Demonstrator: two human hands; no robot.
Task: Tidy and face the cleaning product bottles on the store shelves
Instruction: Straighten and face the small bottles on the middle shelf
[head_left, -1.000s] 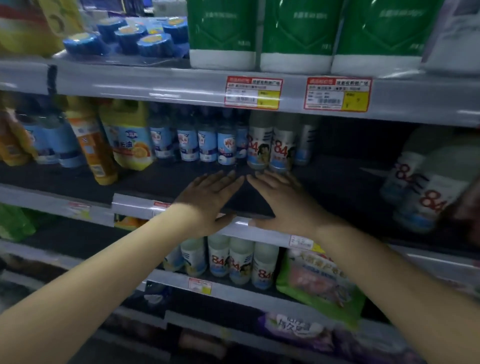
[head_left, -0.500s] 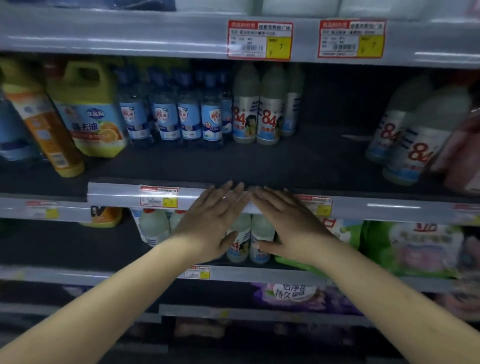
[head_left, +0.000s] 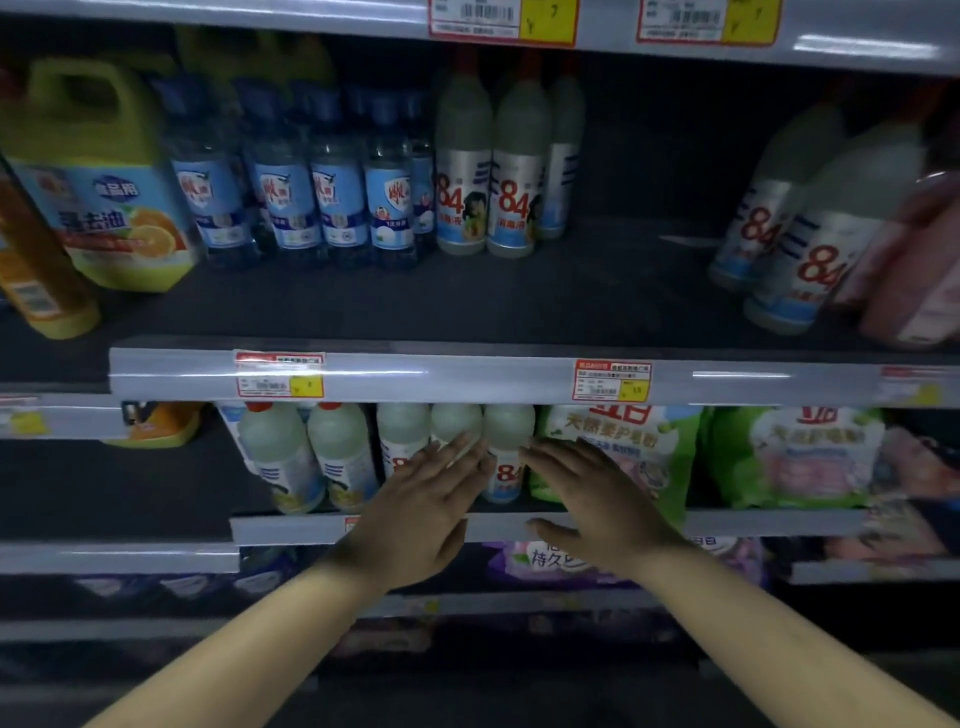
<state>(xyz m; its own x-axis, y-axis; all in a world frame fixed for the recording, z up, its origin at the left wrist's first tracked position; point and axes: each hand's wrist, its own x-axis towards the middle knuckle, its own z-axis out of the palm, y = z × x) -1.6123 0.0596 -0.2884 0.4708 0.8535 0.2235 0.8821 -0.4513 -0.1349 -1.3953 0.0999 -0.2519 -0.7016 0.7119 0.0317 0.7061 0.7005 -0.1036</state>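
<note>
Several white "84" bottles stand in a row on the lower shelf, under the price rail. My left hand and my right hand are held flat with straight fingers just in front of these bottles, holding nothing. Their fingertips point at the rightmost bottles of the row; whether they touch is unclear. On the shelf above stand blue-labelled bottles, two "84" bottles beside them, and more "84" bottles leaning at the right.
A yellow-green jug and an orange bottle stand at the upper left. Green refill bags sit right of the lower bottles. A purple bag lies on the shelf below. The upper shelf has bare dark space at its middle.
Both hands have dropped from the middle shelf's price rail to the bottle row on the shelf below. The view has tilted down and moved closer.
</note>
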